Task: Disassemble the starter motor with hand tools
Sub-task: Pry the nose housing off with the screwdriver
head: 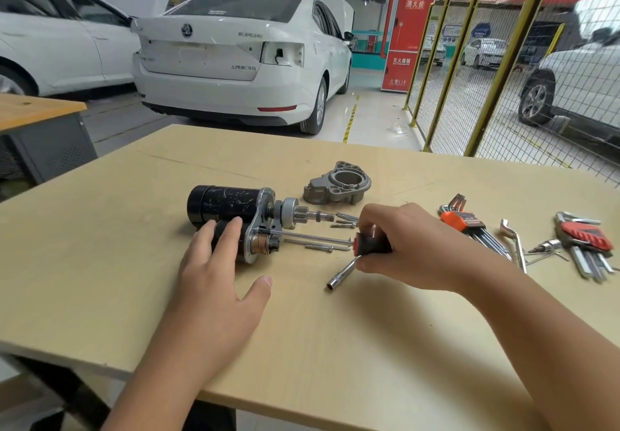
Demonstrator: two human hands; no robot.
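Observation:
The black starter motor (224, 203) lies on its side on the wooden table (302, 323), its pinion gear and shaft pointing right. My left hand (221, 273) rests flat on the solenoid body below it, fingers spread. My right hand (402, 246) grips the red-and-black handle of a screwdriver (369, 244). Its long shaft runs left, and the tip sits at the motor's silver end plate. The removed grey drive-end housing (339, 184) stands behind the shaft.
Loose long bolts (344, 221) lie by the shaft, and a chrome socket extension (342, 273) sits under my right hand. Two hex key sets, orange (464, 222) and red (583, 241), lie to the right with a bent wrench (515, 244). White cars stand beyond the table.

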